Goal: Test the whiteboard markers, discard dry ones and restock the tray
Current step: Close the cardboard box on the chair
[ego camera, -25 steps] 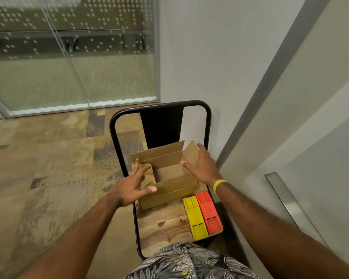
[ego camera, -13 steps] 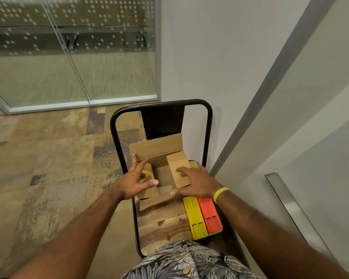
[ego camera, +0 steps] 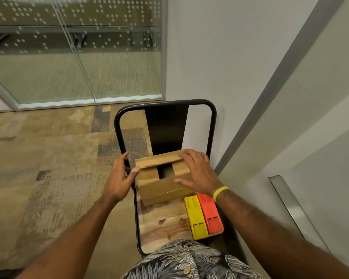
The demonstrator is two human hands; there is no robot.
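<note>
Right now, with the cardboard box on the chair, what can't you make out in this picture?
Head view only:
- Inside of the cardboard box: flaps cover it; the gap between them is dark.
- Box's far right corner: under the right hand.
- Chair seat near edge: hidden by the patterned shirt.
- Yellow piece and orange piece: no readable markings, so what they are is unclear.

A box (ego camera: 165, 190) sits at the seat's (ego camera: 165, 224) back edge, right hand (ego camera: 197, 172) flat on its flaps, left hand (ego camera: 119, 178) touching its side. A yellow block (ego camera: 195, 218) and an orange block (ego camera: 210, 214) lie at the front right corner.
</note>
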